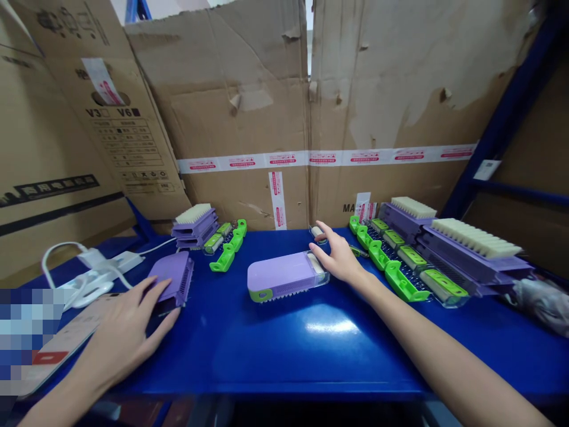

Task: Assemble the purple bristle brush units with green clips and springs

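A purple brush body with a green end cap and a clear end point(282, 274) lies at the middle of the blue table. My right hand point(335, 255) is at its clear right end, fingers apart, near a small clear piece with a pale insert point(318, 233) behind. At the left, my left hand point(137, 320) rests its fingers on another purple body point(174, 274), thumb at its near edge. Green caps point(229, 249) and clear-and-green pieces point(214, 242) stand at the back left. More green caps point(377, 254) and clear-and-green pieces point(412, 258) form rows at the right.
Purple parts with cream bristles point(194, 214) are stacked at the back left, and others point(478, 237) at the right. A white power strip point(127, 260) with cables and a phone point(66, 344) lie at the left. Cardboard point(244, 130) walls the back; a blue post point(502, 112) stands right.
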A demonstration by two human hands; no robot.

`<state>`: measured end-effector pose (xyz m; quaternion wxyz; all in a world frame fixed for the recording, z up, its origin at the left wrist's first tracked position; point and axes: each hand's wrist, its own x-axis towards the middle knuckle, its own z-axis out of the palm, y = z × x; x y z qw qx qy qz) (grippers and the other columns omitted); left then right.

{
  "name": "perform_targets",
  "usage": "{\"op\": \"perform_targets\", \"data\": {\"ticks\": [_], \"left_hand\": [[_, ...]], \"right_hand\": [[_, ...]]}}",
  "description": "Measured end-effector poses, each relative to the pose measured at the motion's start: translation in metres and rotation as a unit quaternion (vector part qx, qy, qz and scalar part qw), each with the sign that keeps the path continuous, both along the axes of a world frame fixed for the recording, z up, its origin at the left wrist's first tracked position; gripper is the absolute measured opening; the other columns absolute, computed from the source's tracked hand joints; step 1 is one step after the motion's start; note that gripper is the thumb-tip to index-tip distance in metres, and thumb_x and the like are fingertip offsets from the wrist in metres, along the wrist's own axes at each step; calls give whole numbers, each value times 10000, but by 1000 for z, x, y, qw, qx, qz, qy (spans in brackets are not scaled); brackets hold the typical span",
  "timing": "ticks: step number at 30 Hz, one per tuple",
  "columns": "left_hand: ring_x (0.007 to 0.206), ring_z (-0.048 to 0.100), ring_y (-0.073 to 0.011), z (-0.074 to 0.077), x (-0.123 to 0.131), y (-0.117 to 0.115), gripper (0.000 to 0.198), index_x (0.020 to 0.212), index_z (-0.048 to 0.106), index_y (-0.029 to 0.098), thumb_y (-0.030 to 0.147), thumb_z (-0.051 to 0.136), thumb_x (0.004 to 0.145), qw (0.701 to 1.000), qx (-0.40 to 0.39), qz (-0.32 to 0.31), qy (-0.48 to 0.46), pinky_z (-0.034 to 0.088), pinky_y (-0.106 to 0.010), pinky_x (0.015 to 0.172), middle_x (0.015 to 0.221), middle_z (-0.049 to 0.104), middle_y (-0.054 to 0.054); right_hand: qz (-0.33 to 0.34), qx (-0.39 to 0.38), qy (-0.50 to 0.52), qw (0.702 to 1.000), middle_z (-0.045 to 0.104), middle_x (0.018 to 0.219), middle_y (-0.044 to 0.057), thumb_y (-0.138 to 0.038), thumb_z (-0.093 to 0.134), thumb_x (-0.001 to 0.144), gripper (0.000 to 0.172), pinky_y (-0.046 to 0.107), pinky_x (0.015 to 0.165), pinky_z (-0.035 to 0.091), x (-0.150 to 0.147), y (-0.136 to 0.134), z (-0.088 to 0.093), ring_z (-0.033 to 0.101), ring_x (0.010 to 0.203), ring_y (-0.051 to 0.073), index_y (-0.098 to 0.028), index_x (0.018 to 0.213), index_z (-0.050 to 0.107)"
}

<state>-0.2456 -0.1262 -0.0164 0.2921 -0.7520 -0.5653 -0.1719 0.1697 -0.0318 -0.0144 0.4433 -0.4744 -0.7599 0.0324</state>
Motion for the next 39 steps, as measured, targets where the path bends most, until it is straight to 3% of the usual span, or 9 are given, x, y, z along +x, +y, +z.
{"op": "perform_targets", "data": {"ticks": [5, 19, 28, 34, 39], "left_hand": [[1144, 510, -339, -4, 11, 19, 622, 1212, 517, 124, 570, 332, 819, 998, -29, 30, -45, 382, -454, 1020, 1206, 553, -184], [1269, 434, -338, -11, -3, 48, 673, 1272, 463, 28, 467, 325, 780, 993, -49, 100, -35, 338, -445, 1068, 1318, 503, -224], [1277, 417, -346, -6, -6, 59, 647, 1255, 457, 39, 438, 337, 760, 989, -76, 122, -47, 329, -448, 1058, 1347, 471, -225], [1187, 487, -370, 6, 4, 56, 601, 1248, 449, 103, 486, 325, 802, 977, -111, 167, -79, 368, -530, 965, 1271, 532, -198], [1184, 499, -389, 36, 15, 74, 791, 1315, 363, 41, 632, 391, 789, 950, -96, 204, -217, 413, -475, 950, 1298, 496, -248]], "right_hand": [[-1, -11, -3, 1000, 647, 1032, 81, -388, 493, 871, 557, 431, 912, 409, 0, -2, 1, 579, 993, 247, -183, 1376, 382], [6, -11, -6, 1000, 644, 1035, 83, -380, 489, 872, 553, 433, 918, 399, 0, -2, 2, 569, 995, 247, -163, 1371, 387], [1, -12, -12, 1000, 645, 1031, 80, -387, 486, 876, 554, 435, 916, 401, 0, -2, 2, 573, 995, 248, -184, 1380, 380], [4, -10, -10, 1000, 647, 1024, 81, -381, 484, 875, 548, 439, 919, 399, 0, -2, 2, 572, 992, 252, -189, 1379, 384], [3, -12, -11, 1000, 645, 1032, 81, -380, 482, 876, 547, 429, 913, 407, 0, -2, 1, 575, 993, 247, -182, 1376, 383]]}}
